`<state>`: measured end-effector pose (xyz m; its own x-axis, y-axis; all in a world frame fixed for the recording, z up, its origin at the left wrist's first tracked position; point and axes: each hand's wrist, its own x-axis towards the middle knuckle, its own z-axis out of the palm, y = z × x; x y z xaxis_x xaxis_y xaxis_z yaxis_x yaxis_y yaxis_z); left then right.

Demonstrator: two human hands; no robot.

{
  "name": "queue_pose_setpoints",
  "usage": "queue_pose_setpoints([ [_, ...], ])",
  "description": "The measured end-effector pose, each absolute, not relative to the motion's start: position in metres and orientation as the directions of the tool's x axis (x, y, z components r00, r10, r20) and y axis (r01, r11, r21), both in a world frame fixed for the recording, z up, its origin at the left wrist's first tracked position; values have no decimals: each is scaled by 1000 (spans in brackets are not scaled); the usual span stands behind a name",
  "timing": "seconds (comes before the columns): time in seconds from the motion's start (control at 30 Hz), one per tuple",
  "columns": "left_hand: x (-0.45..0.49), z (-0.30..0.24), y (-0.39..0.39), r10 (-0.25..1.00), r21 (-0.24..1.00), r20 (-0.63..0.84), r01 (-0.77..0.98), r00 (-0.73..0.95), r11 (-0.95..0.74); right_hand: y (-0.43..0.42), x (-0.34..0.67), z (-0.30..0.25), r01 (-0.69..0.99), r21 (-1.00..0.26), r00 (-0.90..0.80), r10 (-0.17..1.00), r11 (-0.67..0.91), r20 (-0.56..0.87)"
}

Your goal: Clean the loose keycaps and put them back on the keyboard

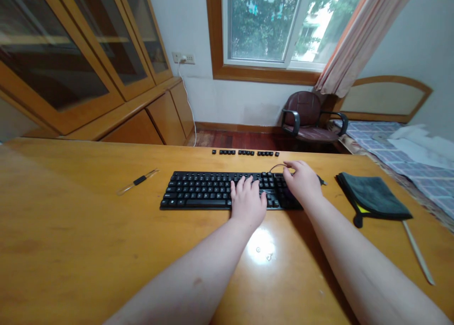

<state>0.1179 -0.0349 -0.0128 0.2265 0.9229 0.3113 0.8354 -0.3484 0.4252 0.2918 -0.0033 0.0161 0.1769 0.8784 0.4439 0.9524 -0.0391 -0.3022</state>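
Black, long plastic keyboard (202,190): flat on the shiny yellow-brown wooden table (106,259), under both hands.
Feel: likely light, stiff and a bit smooth; best held by its two short ends.
Way it points: long side runs left to right; the space bar (205,203) side faces the person.
Left hand (248,199): palm down, fingers spread on it, gripping nothing.
Right hand (303,180): bent over its right end; cannot tell if it pinches anything.
Far edge: small black plastic keys (246,153) in a row.
Right side: folded dark grey-green cloth (376,195).
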Motion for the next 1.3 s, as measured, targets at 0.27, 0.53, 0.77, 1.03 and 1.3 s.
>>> queue_pose_setpoints([
  [0.27, 118, -12, -35, 929, 439, 295, 831, 226, -341, 71, 315, 14, 977, -180, 162, 941, -111, 298],
  [0.53, 117, -12, -36, 927, 473, 305, 811, 217, -345, 105, 317, -1, 992, -78, 101, 991, -94, 87],
  [0.77, 116, -10, -35, 916, 560, 358, 743, 183, -367, 74, 318, 11, 980, -117, 180, 972, -163, 153],
  [1.03, 119, -9, -35, 953, 951, 298, -96, 50, -292, -17, 264, 49, 708, -451, -302, 810, 544, 503],
  [1.3, 123, -11, -26, 991, 921, 46, -390, 127, 7, -16, 252, 36, 541, -563, -370, 778, 625, 508],
])
